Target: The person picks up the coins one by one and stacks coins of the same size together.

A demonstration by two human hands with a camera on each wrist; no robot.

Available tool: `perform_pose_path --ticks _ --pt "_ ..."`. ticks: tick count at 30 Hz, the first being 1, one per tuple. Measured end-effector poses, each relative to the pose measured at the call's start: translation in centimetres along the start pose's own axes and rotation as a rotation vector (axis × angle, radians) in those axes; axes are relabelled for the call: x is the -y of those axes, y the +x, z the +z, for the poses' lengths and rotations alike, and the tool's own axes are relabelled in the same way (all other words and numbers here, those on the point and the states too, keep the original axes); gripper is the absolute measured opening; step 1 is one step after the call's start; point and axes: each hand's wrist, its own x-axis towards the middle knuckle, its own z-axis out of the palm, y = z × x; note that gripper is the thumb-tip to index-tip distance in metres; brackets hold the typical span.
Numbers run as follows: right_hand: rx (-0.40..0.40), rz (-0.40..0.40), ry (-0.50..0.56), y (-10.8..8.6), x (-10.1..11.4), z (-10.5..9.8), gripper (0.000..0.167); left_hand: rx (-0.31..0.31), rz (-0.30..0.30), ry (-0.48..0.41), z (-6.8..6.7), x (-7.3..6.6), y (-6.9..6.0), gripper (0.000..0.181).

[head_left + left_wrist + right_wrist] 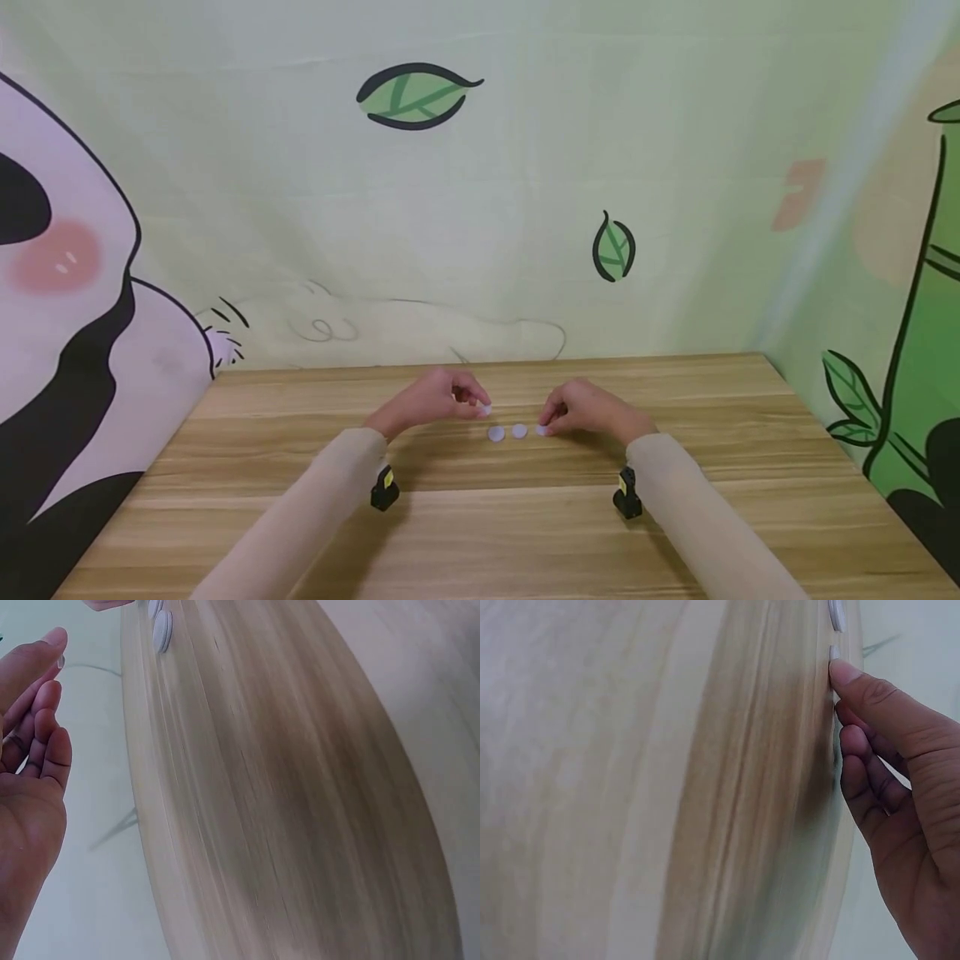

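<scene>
Between thumb and finger, my left hand [442, 395] pinches a small white disc [487, 409], seen slightly above the wooden table in the head view. My right hand [588, 408] pinches another white disc [542, 430] by its edge, low at the tabletop. Two more discs lie flat between the hands: a larger one [496, 433] on the left and a smaller one [519, 431] beside it. In the left wrist view a lying disc [162, 631] shows a layered edge. Thumb and fingertips cover part of each held disc.
The wooden table [510, 533] ends at a back edge against a pale cloth backdrop [525, 208] printed with leaves and a panda. A small black device [385, 489] is worn at the left wrist, and a similar one [627, 493] at the right.
</scene>
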Motion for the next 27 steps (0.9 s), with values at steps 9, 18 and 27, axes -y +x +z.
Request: perform_pose_path --ticks 9,18,27 --pt "-0.011 -0.016 0.027 -0.1 -0.2 0.0 0.008 0.014 0.018 0.010 0.7 -0.3 1.0 0.012" --pt "-0.014 -0.028 0.043 -0.1 -0.6 0.2 0.008 0.031 0.030 -0.001 1.2 -0.5 1.6 0.012" --pt "-0.016 -0.031 0.042 0.0 -0.8 0.2 0.009 0.060 0.023 -0.031 1.6 -0.5 2.4 0.014"
